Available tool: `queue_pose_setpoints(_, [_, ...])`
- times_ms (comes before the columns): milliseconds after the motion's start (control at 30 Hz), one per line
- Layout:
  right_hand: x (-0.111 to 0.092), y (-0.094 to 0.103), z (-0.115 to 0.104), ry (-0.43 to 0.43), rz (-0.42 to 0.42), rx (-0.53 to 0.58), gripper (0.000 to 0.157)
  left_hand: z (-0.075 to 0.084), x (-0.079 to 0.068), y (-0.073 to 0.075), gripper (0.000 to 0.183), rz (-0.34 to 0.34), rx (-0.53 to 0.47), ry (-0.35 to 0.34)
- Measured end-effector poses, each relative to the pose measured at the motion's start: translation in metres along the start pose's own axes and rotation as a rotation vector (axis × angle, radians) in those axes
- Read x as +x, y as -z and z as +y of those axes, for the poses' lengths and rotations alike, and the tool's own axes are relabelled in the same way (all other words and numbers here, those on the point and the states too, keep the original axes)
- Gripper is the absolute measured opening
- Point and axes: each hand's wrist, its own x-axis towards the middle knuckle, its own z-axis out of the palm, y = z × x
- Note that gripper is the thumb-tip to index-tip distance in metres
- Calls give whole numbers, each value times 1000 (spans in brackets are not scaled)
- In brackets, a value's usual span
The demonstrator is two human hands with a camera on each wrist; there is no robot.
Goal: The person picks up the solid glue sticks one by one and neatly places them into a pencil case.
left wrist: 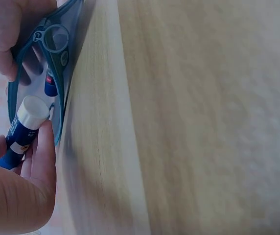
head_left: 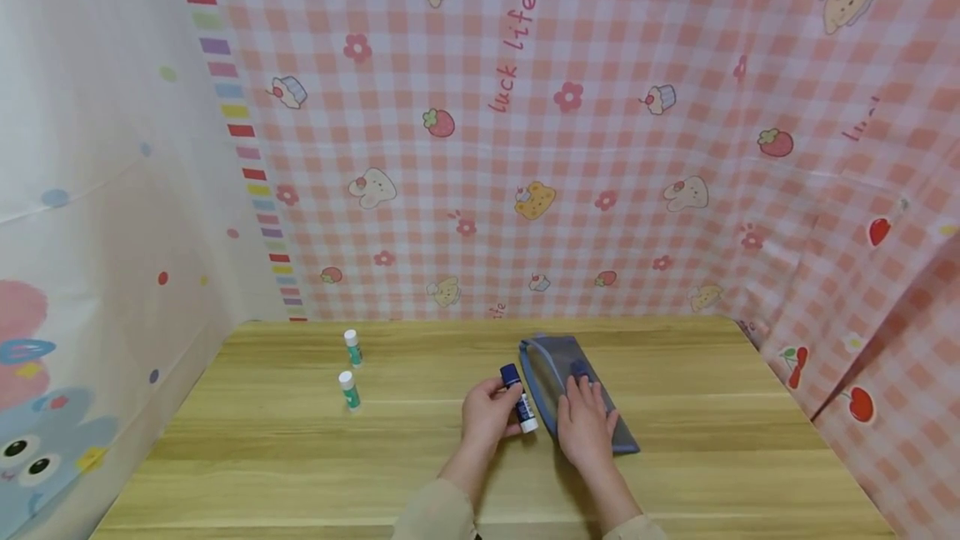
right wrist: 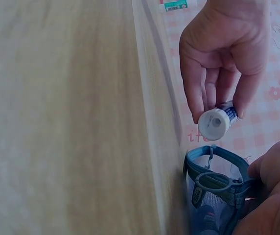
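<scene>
My left hand (head_left: 491, 413) holds a dark blue glue stick (head_left: 519, 398) with a white end between thumb and fingers, just left of a grey-blue mesh zip pouch (head_left: 543, 377). The glue stick's white end points toward the pouch mouth in the left wrist view. My right hand (head_left: 588, 423) lies over the pouch and grips its edge, thumb on one side and fingers on the other. The pouch's zipper is undone and its mouth gapes, with a round pull ring (left wrist: 57, 38) at the rim. Inside the pouch shows another blue glue stick (left wrist: 51, 84).
Two green glue sticks with white caps, one farther back (head_left: 352, 348) and one nearer (head_left: 349, 391), stand on the left of the wooden table (head_left: 412, 473). A pink checked cloth (head_left: 480, 148) hangs behind the table, and a white printed curtain (head_left: 97, 190) hangs at left.
</scene>
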Motion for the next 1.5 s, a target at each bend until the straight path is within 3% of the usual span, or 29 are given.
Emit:
queue_pose_setpoints(267, [0, 0, -2, 10, 7, -5, 44, -3, 8, -8, 36, 10, 1, 12])
queue_pose_setpoints(933, [1, -1, -4, -2, -9, -10, 44, -6, 13, -29, 26, 13, 160, -1])
queue_pose_setpoints(1500, [0, 2, -3, 20, 12, -45, 44, -1, 2, -29, 31, -24, 60, -20])
